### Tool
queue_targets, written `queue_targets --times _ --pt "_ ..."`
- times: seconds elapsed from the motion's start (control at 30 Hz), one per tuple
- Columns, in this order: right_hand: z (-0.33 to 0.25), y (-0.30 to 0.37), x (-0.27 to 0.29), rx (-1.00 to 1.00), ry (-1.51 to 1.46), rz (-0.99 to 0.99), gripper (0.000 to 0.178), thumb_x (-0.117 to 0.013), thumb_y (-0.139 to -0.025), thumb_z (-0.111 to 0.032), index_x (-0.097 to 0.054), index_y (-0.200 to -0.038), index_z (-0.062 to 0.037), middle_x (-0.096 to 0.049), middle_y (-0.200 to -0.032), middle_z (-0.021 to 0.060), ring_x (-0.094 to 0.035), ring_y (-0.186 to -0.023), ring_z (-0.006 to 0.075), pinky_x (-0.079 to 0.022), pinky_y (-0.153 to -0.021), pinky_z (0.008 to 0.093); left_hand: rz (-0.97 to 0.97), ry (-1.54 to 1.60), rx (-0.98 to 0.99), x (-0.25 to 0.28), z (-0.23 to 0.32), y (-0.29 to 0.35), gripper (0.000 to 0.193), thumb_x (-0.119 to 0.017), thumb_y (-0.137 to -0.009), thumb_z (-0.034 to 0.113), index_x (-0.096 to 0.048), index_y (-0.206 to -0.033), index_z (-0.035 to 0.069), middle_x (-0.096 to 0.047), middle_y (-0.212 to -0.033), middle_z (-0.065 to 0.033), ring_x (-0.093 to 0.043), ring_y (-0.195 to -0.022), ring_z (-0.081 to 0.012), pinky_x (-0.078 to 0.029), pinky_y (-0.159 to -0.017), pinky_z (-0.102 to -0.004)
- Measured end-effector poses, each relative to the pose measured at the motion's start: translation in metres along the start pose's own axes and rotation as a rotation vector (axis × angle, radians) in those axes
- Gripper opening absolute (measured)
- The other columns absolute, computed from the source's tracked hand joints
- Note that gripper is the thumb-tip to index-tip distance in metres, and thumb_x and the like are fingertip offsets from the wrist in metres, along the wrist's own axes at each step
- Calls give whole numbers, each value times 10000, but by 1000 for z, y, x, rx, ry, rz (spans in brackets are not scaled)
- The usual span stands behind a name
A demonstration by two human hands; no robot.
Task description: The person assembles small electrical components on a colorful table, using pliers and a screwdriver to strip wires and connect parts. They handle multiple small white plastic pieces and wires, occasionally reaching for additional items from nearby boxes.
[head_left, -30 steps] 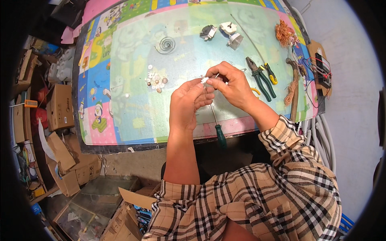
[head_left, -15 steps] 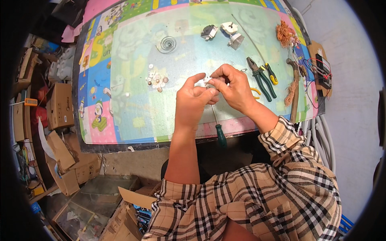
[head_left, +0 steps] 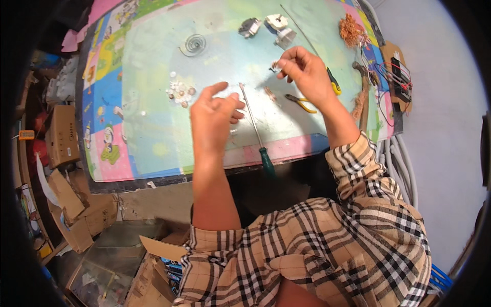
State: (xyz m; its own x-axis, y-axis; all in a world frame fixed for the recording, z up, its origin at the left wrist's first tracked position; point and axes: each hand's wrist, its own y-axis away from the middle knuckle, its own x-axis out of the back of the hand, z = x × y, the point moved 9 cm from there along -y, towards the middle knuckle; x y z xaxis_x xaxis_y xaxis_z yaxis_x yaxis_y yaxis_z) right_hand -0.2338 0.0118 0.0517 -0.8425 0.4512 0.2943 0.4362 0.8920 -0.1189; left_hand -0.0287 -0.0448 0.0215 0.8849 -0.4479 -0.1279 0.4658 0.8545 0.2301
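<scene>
My right hand (head_left: 307, 74) is raised over the table, its fingertips pinched on a small dark and metallic piece (head_left: 273, 69) too small to name. My left hand (head_left: 212, 115) hovers lower and to the left, thumb and fingers apart, with nothing visible in it. Between the hands lies a long screwdriver (head_left: 258, 134), its green handle reaching past the table's near edge. Small copper-coloured bits (head_left: 269, 94) rest beside its shaft. Yellow-handled cutters (head_left: 303, 104) lie below my right hand. Left of my left hand is a pile of small white and brownish round pieces (head_left: 180, 93).
A spiral coil (head_left: 194, 45) and white and grey mechanical parts (head_left: 276, 21) sit farther back. On the right lie a yellow-black screwdriver (head_left: 334, 82), a hammer (head_left: 362, 105), tangled copper wire (head_left: 352, 31) and a black device with leads (head_left: 403, 84). Cardboard boxes (head_left: 64, 135) stand at left.
My hands have separated; the right moved up and away with the small piece, the left moved left and opened. The view has shifted, showing the screwdriver shaft and copper-coloured bits.
</scene>
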Motion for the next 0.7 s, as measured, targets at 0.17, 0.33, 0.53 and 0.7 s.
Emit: queue_targets --times 0.17,0.33,0.53,0.7 --pt "27 -2 28 -94 338 -14 198 -608 -842 -146 -565 -958 8 -643 -772 76 -644 -670 125 -469 -613 251 94 37 17 13 9 2 390 -606 -860 171 -534 -1155 -74 -654 -786 -114 -561 -614 -111 -442 -597 -233" --pt "61 6 16 -124 749 -184 181 -548 -837 -169 -686 -904 -74 -652 -814 183 -612 -817 368 -485 -766 414 144 106 -23 24 18 3 365 -574 -885 192 -544 -1142 -65 -655 -807 -119 -566 -635 -108 -440 -616 -229" --pt "100 10 -13 -29 837 -256 187 -541 -816 -182 -674 -868 -61 -621 -859 219 -600 -832 372 -480 -778 438 155 163 -40 28 19 2 358 -562 -893 194 -545 -1130 -74 -652 -813 -128 -568 -639 -111 -439 -608 -224" --pt "95 13 -38 -127 959 -183 230 -652 -758 -265 -655 -864 -60 -582 -949 194 -604 -825 362 -486 -742 430 146 159 -26 26 20 2 359 -561 -897 199 -544 -1132 -71 -653 -815 -126 -568 -636 -113 -446 -607 -228"
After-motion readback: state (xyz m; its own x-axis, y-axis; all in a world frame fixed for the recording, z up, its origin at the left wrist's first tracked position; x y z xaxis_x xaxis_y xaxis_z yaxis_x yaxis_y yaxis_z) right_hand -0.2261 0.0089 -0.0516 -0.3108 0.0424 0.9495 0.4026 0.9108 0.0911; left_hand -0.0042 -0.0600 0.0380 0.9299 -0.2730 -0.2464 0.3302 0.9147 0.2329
